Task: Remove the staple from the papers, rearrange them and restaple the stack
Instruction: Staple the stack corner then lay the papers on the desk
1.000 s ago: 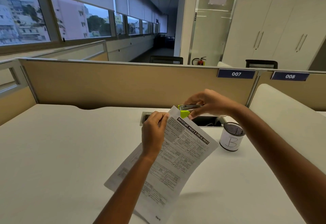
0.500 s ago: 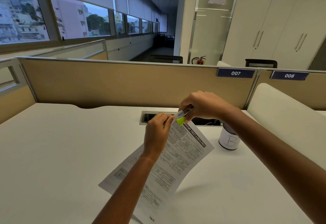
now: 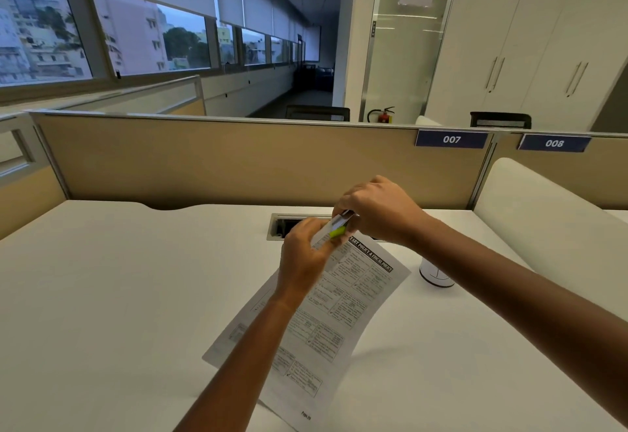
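Observation:
A printed stack of papers [image 3: 343,309] is held above the white desk [image 3: 102,295], tilted, with its top left corner raised. My left hand [image 3: 302,258] pinches that corner from the left. My right hand [image 3: 377,210] grips a small green and silver stapler [image 3: 338,229] whose tip is pressed onto the same corner. The corner itself and any staple are hidden by my fingers and the tool.
A white mesh pen cup [image 3: 436,275] stands on the desk to the right, partly behind my right forearm. A rectangular cable slot [image 3: 282,224] is cut into the desk behind my hands. A beige partition [image 3: 221,159] closes off the back, with a white divider [image 3: 543,214] at right.
My right hand has tipped the stapler's tip down onto the corner and both hands have lowered slightly toward me. The papers have sunk with them, and my right forearm now covers most of the pen cup.

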The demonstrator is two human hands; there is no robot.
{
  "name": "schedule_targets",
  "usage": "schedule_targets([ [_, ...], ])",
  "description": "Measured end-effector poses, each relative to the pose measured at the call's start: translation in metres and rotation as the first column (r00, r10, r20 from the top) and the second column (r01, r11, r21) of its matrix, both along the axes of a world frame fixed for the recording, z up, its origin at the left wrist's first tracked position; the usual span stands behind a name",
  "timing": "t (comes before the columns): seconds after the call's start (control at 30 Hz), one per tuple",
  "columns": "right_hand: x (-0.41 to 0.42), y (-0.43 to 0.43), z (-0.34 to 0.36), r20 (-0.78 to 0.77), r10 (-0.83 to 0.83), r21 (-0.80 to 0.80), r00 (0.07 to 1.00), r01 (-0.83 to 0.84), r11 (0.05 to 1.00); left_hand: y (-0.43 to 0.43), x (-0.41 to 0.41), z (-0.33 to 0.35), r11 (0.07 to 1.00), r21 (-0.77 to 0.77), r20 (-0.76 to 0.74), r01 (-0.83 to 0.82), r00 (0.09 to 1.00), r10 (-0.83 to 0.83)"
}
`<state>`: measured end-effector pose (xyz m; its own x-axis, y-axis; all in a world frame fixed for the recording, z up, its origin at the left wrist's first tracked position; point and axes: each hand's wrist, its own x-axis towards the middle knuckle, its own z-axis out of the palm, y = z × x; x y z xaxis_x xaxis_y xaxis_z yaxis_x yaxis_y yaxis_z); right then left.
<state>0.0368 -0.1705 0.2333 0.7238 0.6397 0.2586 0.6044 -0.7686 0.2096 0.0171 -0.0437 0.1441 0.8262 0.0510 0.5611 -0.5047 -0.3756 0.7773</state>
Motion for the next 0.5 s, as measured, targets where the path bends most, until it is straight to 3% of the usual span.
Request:
schedule_targets([
  [0.2, -0.001, 0.000, -0.008, 0.112, 0.031, 0.055, 0.993, -0.038, 0.998, -0.002, 0.000, -0.002, 0.998, -0.033, 0.046, -0.060, 0.997, 0.061],
  [0.33, 0.002, -0.002, -0.012, -0.044, -0.050, 0.218, 0.998, 0.058, 0.974, 0.005, 0.007, 0.000, 0.999, 0.016, -0.048, 0.030, 0.998, -0.029],
  [0.43, 0.005, -0.008, -0.021, -0.174, -0.052, 0.527, 0.983, 0.138, 0.838, 0.010, 0.010, -0.004, 0.998, -0.055, -0.064, -0.015, 0.998, 0.012],
  [0.5, 0.008, -0.017, -0.032, -0.251, -0.068, 0.729, 0.966, 0.235, 0.643, 0.013, 0.011, -0.010, 0.984, -0.134, -0.094, -0.114, 0.990, 0.101],
])
